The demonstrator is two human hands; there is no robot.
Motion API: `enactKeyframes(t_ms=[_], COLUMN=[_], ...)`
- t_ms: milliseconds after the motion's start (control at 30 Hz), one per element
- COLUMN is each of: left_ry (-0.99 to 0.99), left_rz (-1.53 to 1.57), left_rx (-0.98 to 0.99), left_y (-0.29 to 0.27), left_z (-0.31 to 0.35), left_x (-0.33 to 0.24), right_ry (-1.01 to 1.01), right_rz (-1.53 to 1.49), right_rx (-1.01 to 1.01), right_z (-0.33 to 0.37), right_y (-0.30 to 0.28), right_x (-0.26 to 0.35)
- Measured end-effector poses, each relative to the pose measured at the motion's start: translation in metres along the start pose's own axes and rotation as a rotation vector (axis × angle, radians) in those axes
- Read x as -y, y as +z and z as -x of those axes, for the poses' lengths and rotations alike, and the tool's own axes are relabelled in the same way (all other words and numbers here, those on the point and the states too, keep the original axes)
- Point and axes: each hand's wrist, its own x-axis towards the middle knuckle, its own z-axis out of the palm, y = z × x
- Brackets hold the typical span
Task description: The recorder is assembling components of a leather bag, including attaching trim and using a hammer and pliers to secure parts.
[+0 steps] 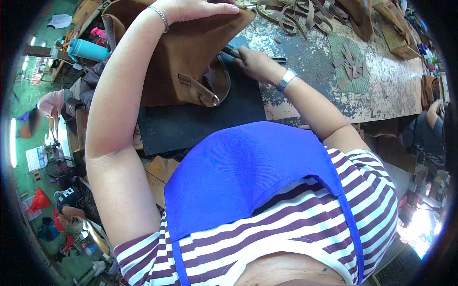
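Note:
A brown leather bag (186, 52) leans over a black mat (200, 126) on the workbench. It has a small strap tab with a metal ring (215, 100) on its lower side. At the top of the view my left hand (200, 8) grips the bag's upper edge, thumb along it; part of this hand is cut off by the frame. To the right of the bag, my right hand (257, 66) is closed around a dark tool (232, 51), whose far end is hidden by the bag. A thin dark metal piece (279, 60) shows just past this hand.
Loose leather straps (305, 14) lie in a tangle at the back. Cut leather strips (350, 62) rest on a green mat (344, 83) at right. A turquoise bottle (88, 49) stands left of the bag. Other people sit nearby, one at the far right (427, 131).

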Motion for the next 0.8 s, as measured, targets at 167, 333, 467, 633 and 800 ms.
enactKeyframes(t_ms=[167,333,467,633,800], left_ry=[0.035,0.077,0.244,0.378,0.519], left_rz=[-0.012,-0.152,-0.457,-0.668,-0.494], left_rx=[0.012,-0.008,-0.572,-0.848,-0.612], left_y=[0.005,0.006,-0.029,-0.028,0.032], left_z=[0.004,0.008,0.055,0.125,0.139], left_x=[0.000,-0.009,-0.025,0.000,-0.034], right_ry=[-0.061,0.040,-0.056,0.002,0.159], right_rz=[-0.048,-0.057,-0.293,-0.298,-0.262], right_rx=[-0.093,0.129,0.064,0.032,0.043], right_z=[0.005,0.016,0.058,0.088,0.102], right_y=[0.006,-0.022,-0.049,-0.065,-0.066], right_x=[0.005,0.010,0.030,0.023,0.004])
